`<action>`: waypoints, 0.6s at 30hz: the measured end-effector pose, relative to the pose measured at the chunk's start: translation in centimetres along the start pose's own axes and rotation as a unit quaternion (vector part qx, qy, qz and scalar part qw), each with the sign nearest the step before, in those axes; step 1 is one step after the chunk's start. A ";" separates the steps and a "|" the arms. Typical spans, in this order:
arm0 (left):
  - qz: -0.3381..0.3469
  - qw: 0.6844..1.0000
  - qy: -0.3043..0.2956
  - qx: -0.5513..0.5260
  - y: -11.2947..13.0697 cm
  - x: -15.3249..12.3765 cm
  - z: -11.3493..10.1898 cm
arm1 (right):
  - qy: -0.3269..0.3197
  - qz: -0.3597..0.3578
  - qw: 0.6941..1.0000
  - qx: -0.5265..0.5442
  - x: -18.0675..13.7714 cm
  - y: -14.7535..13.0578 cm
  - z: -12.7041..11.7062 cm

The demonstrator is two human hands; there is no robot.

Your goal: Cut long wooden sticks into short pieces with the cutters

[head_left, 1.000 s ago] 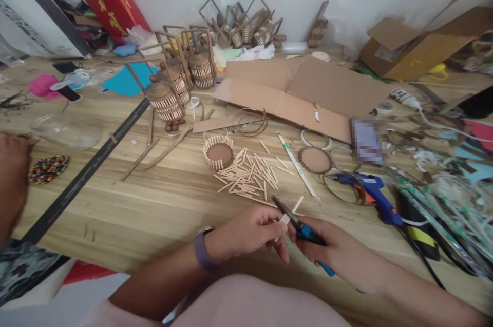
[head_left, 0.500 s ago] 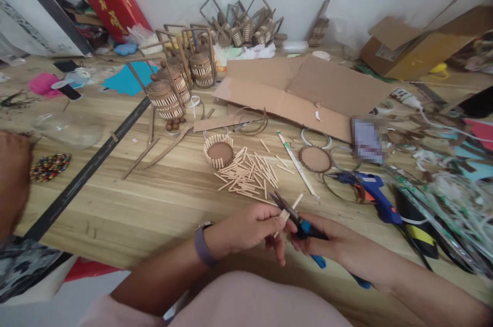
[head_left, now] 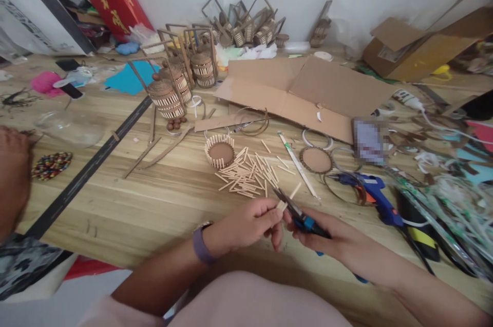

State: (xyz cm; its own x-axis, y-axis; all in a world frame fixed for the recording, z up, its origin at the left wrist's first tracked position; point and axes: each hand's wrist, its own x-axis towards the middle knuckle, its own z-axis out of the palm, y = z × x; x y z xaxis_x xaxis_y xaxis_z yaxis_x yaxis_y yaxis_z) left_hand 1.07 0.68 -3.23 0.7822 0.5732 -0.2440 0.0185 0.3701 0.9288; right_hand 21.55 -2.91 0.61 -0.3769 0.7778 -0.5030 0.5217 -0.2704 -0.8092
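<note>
My left hand (head_left: 262, 220) is closed, pinching a few short wooden sticks (head_left: 282, 206) between thumb and fingers. My right hand (head_left: 321, 232) grips scissors (head_left: 308, 223) with blue-and-black handles. Their dark blades lie nearly together against the ends of the held sticks. Just past the blades, one pale stick (head_left: 296, 191) points up and right. Beyond my hands lies a loose pile of cut sticks (head_left: 246, 175). Touching the pile's left side is a round cardboard base (head_left: 221, 155) ringed with upright sticks.
A co-worker's hand (head_left: 14, 178) rests at the left by a bead coil (head_left: 52, 165). Small lidded baskets (head_left: 167, 98) stand behind. Flat cardboard (head_left: 262, 83) covers the back middle. A blue glue gun (head_left: 373, 191), a round cardboard disc (head_left: 316, 159) and tangled strips (head_left: 458, 204) lie right.
The scissors' blades have closed from a wider opening. The sticks in my left hand show shorter ends, and both hands have shifted slightly.
</note>
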 end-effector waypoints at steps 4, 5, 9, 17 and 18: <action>0.017 0.993 0.079 0.082 0.6 -0.2 -0.6 | 0.169 0.009 0.983 -0.074 -0.2 0.8 -1.2; 0.007 0.990 0.081 0.119 0.6 -0.3 -0.6 | 0.240 -0.013 0.964 -0.113 -0.1 1.1 -1.4; -0.036 0.962 0.055 0.264 0.6 -0.3 -0.3 | 0.319 -0.150 0.902 -0.250 0.8 1.4 -1.0; 0.032 0.856 0.118 0.503 -0.2 -0.5 0.0 | 0.315 -0.153 0.826 -0.442 3.0 2.6 1.7; 0.028 0.846 0.125 0.517 -0.4 -0.5 0.0 | 0.330 -0.157 0.816 -0.447 3.1 2.8 2.0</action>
State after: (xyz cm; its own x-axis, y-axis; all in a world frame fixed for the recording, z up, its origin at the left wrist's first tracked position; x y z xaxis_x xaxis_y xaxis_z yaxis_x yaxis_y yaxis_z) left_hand 0.67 0.25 -3.45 0.6465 0.7530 -0.1228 0.6220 -0.4270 0.6564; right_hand 20.24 -2.38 -3.84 -0.2591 0.9451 0.1990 0.9400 0.2941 -0.1728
